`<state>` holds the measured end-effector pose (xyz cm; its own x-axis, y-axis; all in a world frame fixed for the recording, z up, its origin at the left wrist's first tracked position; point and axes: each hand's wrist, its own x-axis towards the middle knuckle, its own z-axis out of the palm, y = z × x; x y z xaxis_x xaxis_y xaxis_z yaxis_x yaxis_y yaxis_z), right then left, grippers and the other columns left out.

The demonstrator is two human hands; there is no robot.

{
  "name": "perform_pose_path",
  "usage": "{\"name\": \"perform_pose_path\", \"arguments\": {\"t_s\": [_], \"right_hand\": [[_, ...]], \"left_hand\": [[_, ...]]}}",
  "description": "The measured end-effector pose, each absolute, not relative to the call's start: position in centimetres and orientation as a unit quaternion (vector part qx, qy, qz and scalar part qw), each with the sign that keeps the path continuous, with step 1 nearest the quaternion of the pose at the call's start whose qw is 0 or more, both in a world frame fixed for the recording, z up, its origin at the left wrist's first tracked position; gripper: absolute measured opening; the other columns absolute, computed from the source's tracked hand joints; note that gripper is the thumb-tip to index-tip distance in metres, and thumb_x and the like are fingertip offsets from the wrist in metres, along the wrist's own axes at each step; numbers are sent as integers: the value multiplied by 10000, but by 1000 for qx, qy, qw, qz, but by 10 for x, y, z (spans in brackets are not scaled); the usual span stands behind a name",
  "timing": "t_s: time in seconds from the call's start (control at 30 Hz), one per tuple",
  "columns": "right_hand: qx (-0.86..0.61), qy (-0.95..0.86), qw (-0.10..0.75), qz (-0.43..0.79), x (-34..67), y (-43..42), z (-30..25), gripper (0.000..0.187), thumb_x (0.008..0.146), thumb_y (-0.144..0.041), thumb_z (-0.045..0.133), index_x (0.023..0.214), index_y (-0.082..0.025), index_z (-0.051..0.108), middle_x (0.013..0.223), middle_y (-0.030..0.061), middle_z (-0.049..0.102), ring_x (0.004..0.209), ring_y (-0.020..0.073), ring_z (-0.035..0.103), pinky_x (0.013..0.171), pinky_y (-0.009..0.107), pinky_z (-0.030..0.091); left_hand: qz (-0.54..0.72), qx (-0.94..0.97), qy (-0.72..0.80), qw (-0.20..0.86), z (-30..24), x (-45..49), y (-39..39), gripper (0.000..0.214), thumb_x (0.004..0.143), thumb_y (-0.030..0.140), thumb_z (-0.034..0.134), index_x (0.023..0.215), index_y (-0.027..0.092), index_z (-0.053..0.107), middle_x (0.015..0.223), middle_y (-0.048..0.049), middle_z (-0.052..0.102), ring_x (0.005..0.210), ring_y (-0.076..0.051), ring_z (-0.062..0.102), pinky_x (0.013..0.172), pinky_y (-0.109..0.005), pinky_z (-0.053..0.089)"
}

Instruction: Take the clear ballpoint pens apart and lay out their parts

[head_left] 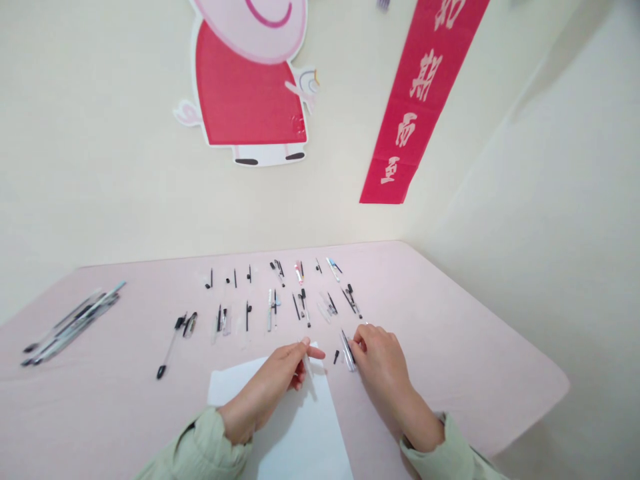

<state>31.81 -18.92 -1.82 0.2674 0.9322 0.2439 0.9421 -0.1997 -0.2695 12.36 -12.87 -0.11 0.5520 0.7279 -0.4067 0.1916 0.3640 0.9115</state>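
Over the white sheet of paper (pixel 280 427), my left hand (pixel 280 377) is closed on a slim clear pen barrel (pixel 307 366). My right hand (pixel 377 353) rests on the table to the right of the sheet, its fingertips pinched at a dark pen refill (pixel 345 338). A clear pen tube (pixel 347 357) lies beside that refill. Just left of it sits a small black pen cap (pixel 336 357). The tips of my right fingers are partly hidden.
Taken-apart pens lie in two rows across the pink tablecloth (pixel 450 333), including a black refill (pixel 247 317) and a white pen (pixel 333 269). A pile of pens (pixel 75 327) lies at the far left, and a clear pen with black ends (pixel 170 347) nearer. A wall stands behind.
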Motion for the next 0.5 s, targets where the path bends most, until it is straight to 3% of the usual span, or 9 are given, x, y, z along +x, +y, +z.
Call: {"name": "perform_pose_path", "arguments": {"t_s": [0.13,0.33,0.5], "right_hand": [[-773,-607,183,-12,323,-189,-16,174,840,-201,563,666,-195,564,702,5,616,695,169,524,663,292,268],[-714,-642,275,57,308,-196,4,92,864,-182,542,787,-195,591,789,14,614,786,177,536,724,285,337],[-626,-718,281,118,271,-209,-2,140,816,-116,563,933,-193,569,891,34,613,823,185,540,713,278,391]], "left_hand": [[195,507,423,725,-6,125,-128,566,732,618,550,927,109,702,668,23,431,639,-124,418,616,-262,338],[206,490,405,744,-10,127,-128,515,726,570,583,934,109,679,723,-4,510,691,-136,480,675,-276,377],[202,513,362,752,-11,131,-135,438,758,555,552,755,124,632,707,-9,548,643,-122,454,647,-264,363]]}}
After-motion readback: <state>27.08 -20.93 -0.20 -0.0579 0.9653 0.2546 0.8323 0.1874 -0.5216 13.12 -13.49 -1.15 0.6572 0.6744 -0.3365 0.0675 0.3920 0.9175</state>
